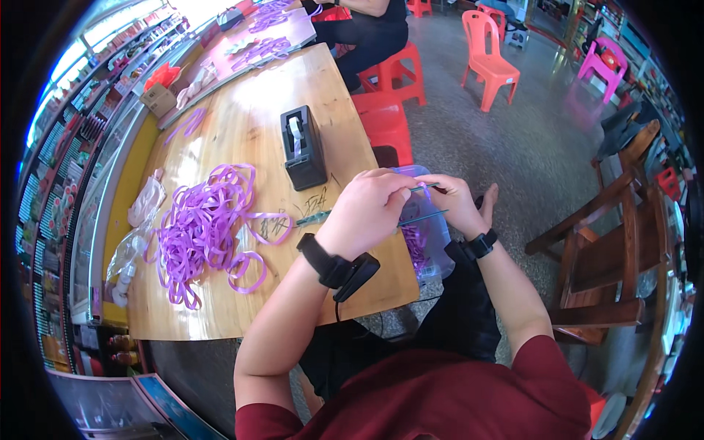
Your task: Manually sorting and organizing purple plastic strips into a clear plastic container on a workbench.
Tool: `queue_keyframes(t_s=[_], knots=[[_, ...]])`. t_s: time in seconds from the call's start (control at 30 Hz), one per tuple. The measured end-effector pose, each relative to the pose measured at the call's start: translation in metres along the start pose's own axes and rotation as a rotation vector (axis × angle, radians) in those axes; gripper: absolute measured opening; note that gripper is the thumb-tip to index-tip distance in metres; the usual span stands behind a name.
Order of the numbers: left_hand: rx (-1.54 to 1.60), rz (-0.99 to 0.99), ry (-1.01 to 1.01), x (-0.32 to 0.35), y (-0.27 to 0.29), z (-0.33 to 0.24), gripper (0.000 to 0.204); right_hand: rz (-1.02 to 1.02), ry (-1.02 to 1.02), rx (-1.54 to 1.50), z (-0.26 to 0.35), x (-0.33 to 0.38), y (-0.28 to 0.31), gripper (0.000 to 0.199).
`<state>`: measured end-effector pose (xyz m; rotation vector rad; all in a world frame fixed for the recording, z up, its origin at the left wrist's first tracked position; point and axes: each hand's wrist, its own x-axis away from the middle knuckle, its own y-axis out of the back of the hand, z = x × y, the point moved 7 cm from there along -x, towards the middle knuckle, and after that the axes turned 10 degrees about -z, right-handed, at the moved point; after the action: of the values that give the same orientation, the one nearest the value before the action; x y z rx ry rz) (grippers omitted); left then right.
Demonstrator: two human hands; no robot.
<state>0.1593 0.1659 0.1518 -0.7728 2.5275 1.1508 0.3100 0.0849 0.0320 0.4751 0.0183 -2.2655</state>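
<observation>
My left hand (372,202) is closed round a thin dark green tool with two long prongs (424,217). Its narrow back end sticks out past the wrist, over the table. A bit of purple ribbon (427,192) passes over the upper prong. My right hand (451,202) pinches at that prong's tip, where the ribbon is; the fingertips partly hide it. Below both hands is a clear plastic bin (440,253) with purple ribbon pieces inside. A large tangled heap of purple ribbon (202,235) lies on the table to the left, its loose loops reaching toward my left forearm.
A black tape dispenser (303,150) stands on the wooden table (242,132). Plastic bags (132,246) lie along its left edge. Red stools (385,125) stand beyond the right edge, near another seated person (378,37). A wooden chair (601,257) stands at right.
</observation>
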Motion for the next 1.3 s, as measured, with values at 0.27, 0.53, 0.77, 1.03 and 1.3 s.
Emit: queue_keyframes(t_s=[0.27,0.53,0.77,1.03,1.3], knots=[[-0.218,0.033,-0.087,0.01,-0.032,0.028,0.033,-0.006,0.031,-0.066,-0.005,0.012,-0.021,0.019],[-0.239,0.113,-0.097,0.007,-0.037,0.031,0.035,0.06,-0.124,-0.009,-0.049,0.033,-0.038,0.016],[-0.19,0.141,-0.117,0.007,-0.033,0.021,0.036,0.066,-0.412,0.087,-0.126,0.081,-0.034,0.018],[-0.196,0.165,-0.076,0.016,-0.031,0.012,0.035,0.157,-0.627,0.179,-0.161,0.142,-0.03,0.018],[-0.165,0.214,0.023,0.015,-0.029,0.015,0.035,0.407,-0.851,-0.071,-0.121,0.192,-0.032,0.019]])
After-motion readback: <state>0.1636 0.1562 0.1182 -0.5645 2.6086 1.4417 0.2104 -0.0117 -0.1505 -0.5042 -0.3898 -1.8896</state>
